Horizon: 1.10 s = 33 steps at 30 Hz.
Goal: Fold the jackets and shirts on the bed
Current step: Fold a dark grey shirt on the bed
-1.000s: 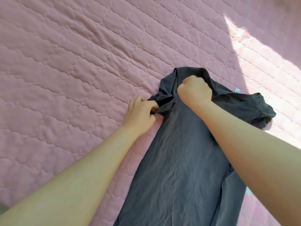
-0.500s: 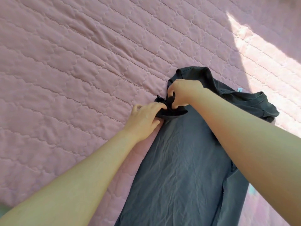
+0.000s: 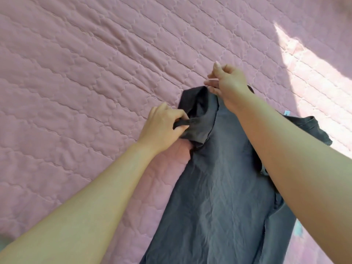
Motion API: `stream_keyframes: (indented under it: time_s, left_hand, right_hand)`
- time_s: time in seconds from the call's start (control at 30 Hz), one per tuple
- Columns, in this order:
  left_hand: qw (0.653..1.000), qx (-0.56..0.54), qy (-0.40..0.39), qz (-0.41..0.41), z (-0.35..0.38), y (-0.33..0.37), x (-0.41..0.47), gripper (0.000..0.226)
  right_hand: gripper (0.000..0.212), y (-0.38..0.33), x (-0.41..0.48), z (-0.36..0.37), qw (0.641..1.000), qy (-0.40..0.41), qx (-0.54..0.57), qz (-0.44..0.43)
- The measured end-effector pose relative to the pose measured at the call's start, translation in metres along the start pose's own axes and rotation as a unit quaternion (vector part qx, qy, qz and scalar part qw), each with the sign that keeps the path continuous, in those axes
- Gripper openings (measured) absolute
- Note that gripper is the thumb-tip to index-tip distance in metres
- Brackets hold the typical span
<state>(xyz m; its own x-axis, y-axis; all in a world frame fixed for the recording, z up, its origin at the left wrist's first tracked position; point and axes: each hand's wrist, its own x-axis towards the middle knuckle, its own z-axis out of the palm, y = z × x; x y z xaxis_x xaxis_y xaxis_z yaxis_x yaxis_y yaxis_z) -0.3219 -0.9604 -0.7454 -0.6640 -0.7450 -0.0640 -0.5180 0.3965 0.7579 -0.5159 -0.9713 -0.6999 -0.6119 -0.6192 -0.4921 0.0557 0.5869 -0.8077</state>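
Observation:
A dark grey shirt (image 3: 221, 197) lies lengthwise on the pink quilted bed (image 3: 85, 82), its body running from the bottom edge up to the middle. My left hand (image 3: 163, 128) pinches the hem of the left sleeve at the shirt's left shoulder. Higher up, my right hand (image 3: 226, 82) pinches the top edge of the shirt near the shoulder and lifts it a little. The right sleeve (image 3: 314, 130) lies crumpled behind my right forearm, partly hidden. A small white label (image 3: 286, 113) shows near the collar.
The pink quilt stretches bare to the left and to the far side of the shirt. A bright patch of sunlight (image 3: 308, 69) falls across the bed at the upper right. A bit of light blue (image 3: 299, 229) shows at the shirt's lower right edge.
My right hand has moved up and away from the left sleeve to the shirt's top edge. The sleeve has been spread out leftward under my left hand's pinch.

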Motion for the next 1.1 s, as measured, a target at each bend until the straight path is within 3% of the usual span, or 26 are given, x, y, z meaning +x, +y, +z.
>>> stream_keyframes:
  time_s: [0.03,0.1,0.17,0.23,0.27,0.33,0.4,0.47,0.53,0.6,0.67,0.77,0.87,0.93,1.03,1.1]
  left_hand:
    - [1.000,0.029,0.005,0.009,-0.005,-0.006,0.002,0.013]
    - [0.994,0.111,-0.007,0.019,-0.014,-0.022,0.002,0.020]
    - [0.981,0.179,-0.066,-0.034,-0.021,-0.036,-0.003,0.029]
    - [0.969,0.170,-0.137,-0.119,-0.023,-0.043,-0.007,0.034]
    - [0.968,0.096,-0.161,-0.168,-0.023,-0.044,-0.010,0.032]
    - [0.943,-0.157,-0.154,-0.251,-0.018,-0.038,-0.009,0.025]
    - [0.915,-0.268,-0.100,-0.285,-0.011,-0.029,-0.007,0.032]
    - [0.925,-0.249,-0.033,-0.285,0.000,-0.028,-0.001,0.037]
    - [0.934,-0.248,-0.005,-0.257,0.006,-0.026,0.007,0.036]
    - [0.928,-0.271,-0.015,-0.254,0.007,-0.025,0.014,0.032]
    - [0.917,-0.287,-0.040,-0.274,0.006,-0.028,0.021,0.027]
    - [0.924,-0.246,-0.042,-0.290,0.000,-0.030,0.031,0.024]
    - [0.933,-0.216,0.025,-0.288,-0.009,-0.022,0.035,0.027]
    - [0.938,-0.232,0.042,-0.254,-0.010,-0.010,0.034,0.027]
    - [0.909,-0.355,0.039,-0.217,-0.004,0.022,0.023,0.033]
    - [0.874,-0.423,0.083,-0.223,0.001,0.036,0.011,0.040]
  right_hand:
    - [0.025,-0.003,0.002,0.003,1.000,-0.016,-0.017,-0.003]
    - [0.022,-0.004,0.005,0.008,0.983,-0.066,-0.169,-0.027]
    - [0.023,0.002,0.008,0.010,0.937,-0.123,-0.326,-0.034]
    - [0.036,0.013,0.010,0.011,0.898,-0.135,-0.418,-0.034]
    - [0.049,0.020,0.010,0.011,0.882,-0.130,-0.451,-0.044]
    - [0.065,0.032,0.011,0.009,0.849,-0.142,-0.505,-0.061]
    - [0.051,0.039,0.012,0.009,0.833,-0.165,-0.522,-0.076]
    - [0.023,0.038,0.015,0.011,0.858,-0.156,-0.475,-0.116]
    - [0.015,0.034,0.018,0.012,0.908,-0.072,-0.379,-0.165]
    - [0.028,0.035,0.014,0.011,0.946,0.004,-0.267,-0.183]
    - [0.048,0.047,-0.002,0.014,0.966,0.021,-0.189,-0.173]
    - [0.072,0.081,-0.043,0.022,0.964,0.002,-0.190,-0.186]
    - [0.108,0.108,-0.074,0.036,0.924,-0.112,-0.308,-0.199]
    - [0.116,0.117,-0.079,0.050,0.922,-0.109,-0.332,-0.169]
    - [0.086,0.095,-0.069,0.058,0.995,0.006,-0.100,-0.029]
    - [0.057,0.079,-0.064,0.048,0.997,0.060,0.035,0.043]
